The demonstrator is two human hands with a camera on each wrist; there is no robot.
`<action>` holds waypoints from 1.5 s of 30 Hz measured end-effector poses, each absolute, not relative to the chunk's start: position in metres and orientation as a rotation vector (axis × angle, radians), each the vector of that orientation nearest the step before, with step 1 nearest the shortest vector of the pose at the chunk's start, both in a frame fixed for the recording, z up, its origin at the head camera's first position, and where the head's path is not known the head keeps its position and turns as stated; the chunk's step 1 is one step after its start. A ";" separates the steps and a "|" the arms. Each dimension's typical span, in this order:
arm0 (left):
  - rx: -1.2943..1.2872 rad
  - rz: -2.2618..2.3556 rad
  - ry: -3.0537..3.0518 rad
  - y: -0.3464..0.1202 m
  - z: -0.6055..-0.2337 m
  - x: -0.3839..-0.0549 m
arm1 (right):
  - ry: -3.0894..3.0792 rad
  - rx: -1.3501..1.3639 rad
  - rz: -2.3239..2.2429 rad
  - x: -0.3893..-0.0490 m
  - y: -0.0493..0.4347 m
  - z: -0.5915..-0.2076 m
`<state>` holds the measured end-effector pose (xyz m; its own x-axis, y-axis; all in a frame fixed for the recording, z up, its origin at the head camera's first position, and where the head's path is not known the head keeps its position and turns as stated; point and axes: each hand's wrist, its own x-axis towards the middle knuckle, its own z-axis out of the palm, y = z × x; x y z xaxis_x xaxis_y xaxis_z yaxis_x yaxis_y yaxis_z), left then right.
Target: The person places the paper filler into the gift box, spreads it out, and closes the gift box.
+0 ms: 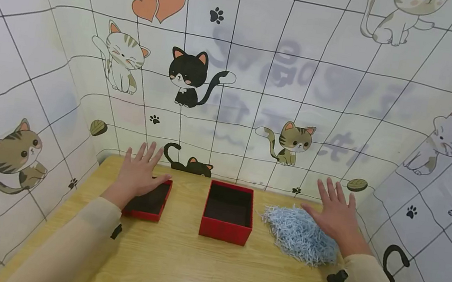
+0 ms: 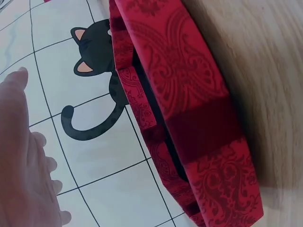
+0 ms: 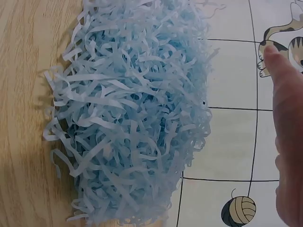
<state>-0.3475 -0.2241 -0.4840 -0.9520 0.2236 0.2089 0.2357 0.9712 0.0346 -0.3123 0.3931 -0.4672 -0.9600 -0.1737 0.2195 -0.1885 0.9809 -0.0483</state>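
My left hand [image 1: 139,177] hovers over the red box lid [image 1: 141,215], fingers spread and nothing held. The lid lies with its dark inside facing up, partly hidden by the hand; the left wrist view shows its patterned red side [image 2: 189,94]. A red box [image 1: 224,231] with a dark interior stands open at the table's middle. My right hand [image 1: 338,221] is spread above the right part of a heap of pale blue shredded paper [image 1: 299,235]. In the right wrist view the shredded paper [image 3: 137,109] fills the middle, with the hand [image 3: 289,127] apart from it at the right.
A light wooden table [image 1: 189,267] carries the lid, box and paper. Behind it and at both sides hangs a white sheet [image 1: 239,109] with grid lines and printed cats. Small black pieces [image 1: 337,279] show by the wrists.
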 end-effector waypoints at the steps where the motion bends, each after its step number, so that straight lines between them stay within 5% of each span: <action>1: -0.352 -0.090 -2.912 -0.224 -0.484 -0.347 | -2.905 0.279 0.109 -0.312 0.393 -0.467; 45: -0.575 -1.331 -2.762 -0.102 -0.519 -0.307 | -2.910 0.343 0.724 -0.275 0.419 -0.495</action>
